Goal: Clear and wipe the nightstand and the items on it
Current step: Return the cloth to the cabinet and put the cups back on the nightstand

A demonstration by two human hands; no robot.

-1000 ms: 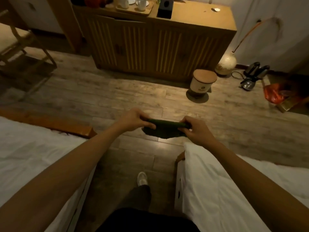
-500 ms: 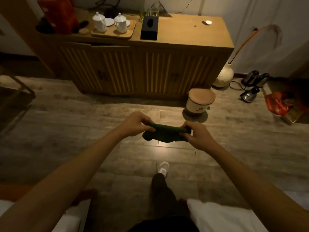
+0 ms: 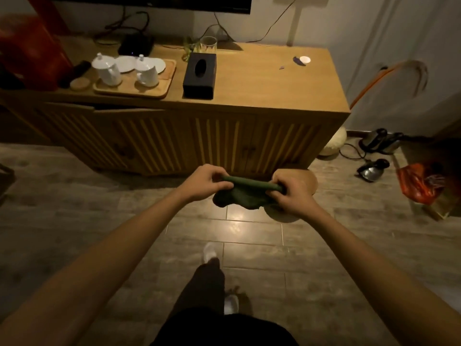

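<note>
Both hands (image 3: 249, 187) pinch the green cloth (image 3: 243, 196) over open floor (image 3: 74, 221).

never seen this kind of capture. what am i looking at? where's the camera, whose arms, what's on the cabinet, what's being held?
No robot here: a person wears one wide-angle camera on the head, looking forward and down, so the two bare arms coming in from the bottom are their own. That is the only view.

The left hand and right hand each grip one end of a dark green cloth, stretched between them over the wood floor; their legs and shoes show below.

Ahead stands a slatted wooden cabinet. On its top: a wooden tray with two white lidded cups and saucers, a black tissue box, a drinking glass and a small black box with cables.

Kettles and an orange bag lie on the floor at right.
</note>
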